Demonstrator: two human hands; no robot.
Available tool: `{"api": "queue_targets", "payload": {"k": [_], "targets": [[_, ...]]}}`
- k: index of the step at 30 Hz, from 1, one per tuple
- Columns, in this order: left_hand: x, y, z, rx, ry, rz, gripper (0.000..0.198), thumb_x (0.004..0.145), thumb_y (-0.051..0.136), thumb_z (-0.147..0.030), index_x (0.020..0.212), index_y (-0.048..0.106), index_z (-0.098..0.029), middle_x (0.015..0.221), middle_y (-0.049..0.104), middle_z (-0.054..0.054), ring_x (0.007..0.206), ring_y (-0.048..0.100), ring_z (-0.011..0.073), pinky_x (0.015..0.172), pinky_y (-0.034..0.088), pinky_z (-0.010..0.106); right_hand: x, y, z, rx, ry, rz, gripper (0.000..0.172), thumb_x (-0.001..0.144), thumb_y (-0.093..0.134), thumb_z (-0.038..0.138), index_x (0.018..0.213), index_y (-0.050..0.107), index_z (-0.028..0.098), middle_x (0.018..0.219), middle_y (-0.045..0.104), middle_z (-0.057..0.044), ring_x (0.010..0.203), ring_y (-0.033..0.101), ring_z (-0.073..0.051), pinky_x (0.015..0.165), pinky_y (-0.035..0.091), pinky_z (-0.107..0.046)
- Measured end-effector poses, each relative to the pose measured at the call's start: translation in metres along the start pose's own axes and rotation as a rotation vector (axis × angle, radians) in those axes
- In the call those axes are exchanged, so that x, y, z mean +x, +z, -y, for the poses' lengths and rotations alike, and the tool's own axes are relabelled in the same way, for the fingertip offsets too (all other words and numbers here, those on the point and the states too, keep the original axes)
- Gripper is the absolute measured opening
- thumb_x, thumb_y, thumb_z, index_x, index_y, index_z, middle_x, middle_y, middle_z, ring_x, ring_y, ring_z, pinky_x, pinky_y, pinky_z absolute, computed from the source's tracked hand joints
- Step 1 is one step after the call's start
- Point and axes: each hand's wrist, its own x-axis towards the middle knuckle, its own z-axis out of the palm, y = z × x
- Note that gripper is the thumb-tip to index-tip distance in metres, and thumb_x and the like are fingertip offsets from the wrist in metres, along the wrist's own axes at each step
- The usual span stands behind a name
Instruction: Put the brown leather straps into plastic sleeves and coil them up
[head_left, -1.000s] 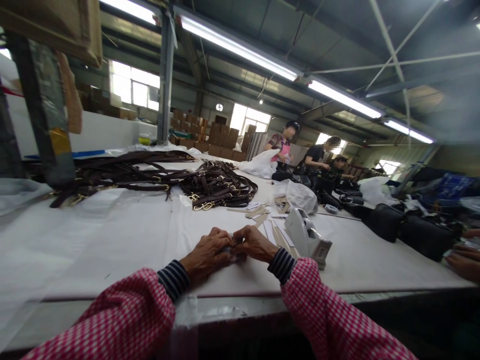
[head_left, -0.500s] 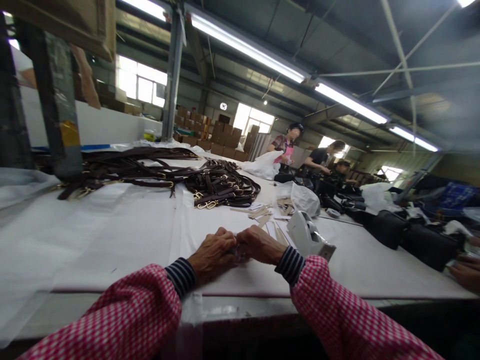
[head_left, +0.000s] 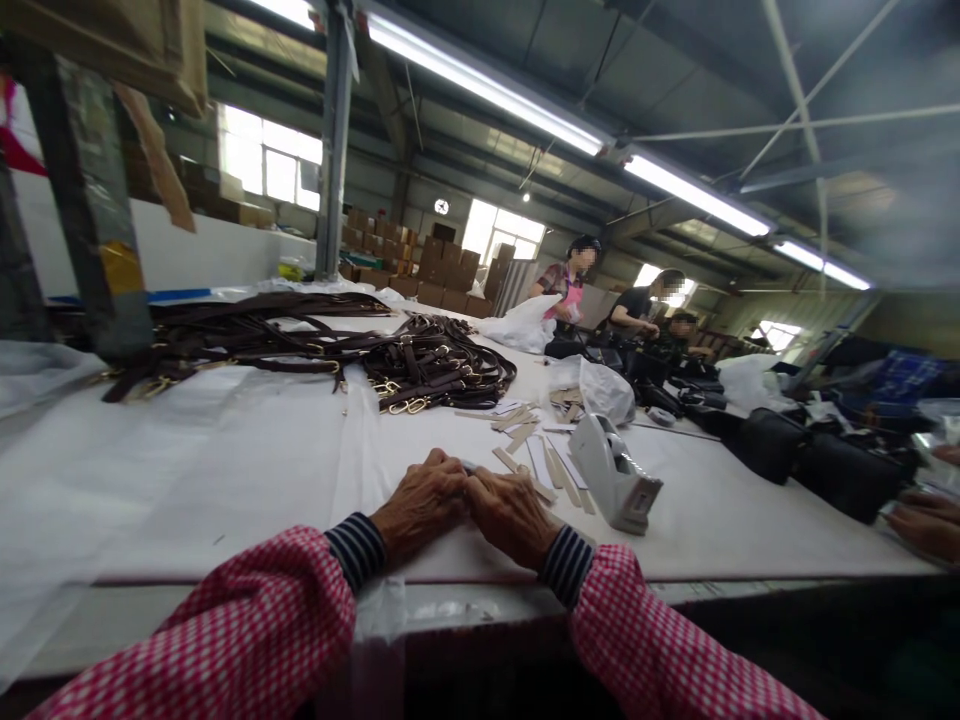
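My left hand and my right hand meet over the white tabletop near its front edge. Both have their fingers curled and pressed together. Between the fingertips shows a sliver of something small and pale, mostly hidden, so its kind is unclear. A grey tape dispenser stands just to the right of my right hand. Behind that hand lie loose flat strips, some beige and some white. Farther back is a heap of dark brown straps with gold-coloured clasps.
More brown straps stretch along the back left beside a metal post. A clear plastic bag sits behind the dispenser. Black bags line the right side, near another person's hands. Co-workers stand beyond the table.
My right hand has turned and lowered, its back now facing up, close against my left hand. Less of the clear, shiny material between them shows. The view has shifted slightly.
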Motion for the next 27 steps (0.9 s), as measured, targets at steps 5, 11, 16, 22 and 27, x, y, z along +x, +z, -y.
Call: {"api": "queue_targets", "payload": {"k": [5,11,16,22,27], "targets": [[0.0,0.001,0.0,-0.01,0.015,-0.012,0.016,0.097,0.055,-0.027,0.09,0.068,-0.022,0.104,0.065,0.006,0.105,0.048,0.0264,0.091,0.043,0.04,-0.015,0.004,0.008,0.048,0.071,-0.012,0.018,0.093,0.053,0.014,0.109,0.061,0.017,0.103,0.067,-0.008,0.083,0.063,-0.019,0.066,0.041,-0.028],[-0.002,-0.006,-0.001,-0.034,0.055,-0.003,0.013,0.095,0.055,-0.024,0.092,0.067,-0.02,0.105,0.066,0.007,0.107,0.05,0.0256,0.098,0.043,0.039,-0.039,0.001,0.026,0.173,0.212,0.048,0.054,0.087,0.05,0.01,0.14,0.049,0.017,0.118,0.061,-0.01,0.104,0.06,-0.023,0.085,0.05,-0.031],[-0.003,-0.014,0.003,-0.056,0.114,0.047,0.017,0.089,0.065,-0.028,0.104,0.067,-0.021,0.113,0.067,0.006,0.112,0.052,0.0254,0.101,0.043,0.038,-0.044,0.005,0.031,0.204,0.236,0.039,0.061,0.087,0.047,0.008,0.147,0.046,0.017,0.124,0.058,-0.011,0.116,0.054,-0.025,0.101,0.047,-0.035],[-0.007,-0.006,0.001,0.003,0.109,-0.004,0.012,0.091,0.06,-0.026,0.101,0.062,-0.02,0.112,0.064,0.008,0.112,0.049,0.0265,0.102,0.042,0.041,-0.045,0.008,0.026,0.277,0.256,0.014,0.063,0.087,0.048,0.01,0.148,0.045,0.022,0.121,0.058,-0.009,0.115,0.052,-0.024,0.104,0.046,-0.036],[-0.007,-0.004,-0.003,0.043,0.117,0.009,0.01,0.097,0.053,-0.027,0.097,0.061,-0.021,0.109,0.063,0.007,0.111,0.049,0.0254,0.1,0.044,0.039,-0.046,0.011,0.029,0.275,0.259,-0.013,0.062,0.087,0.048,0.009,0.148,0.045,0.02,0.121,0.058,-0.01,0.115,0.052,-0.025,0.105,0.045,-0.037]]}}
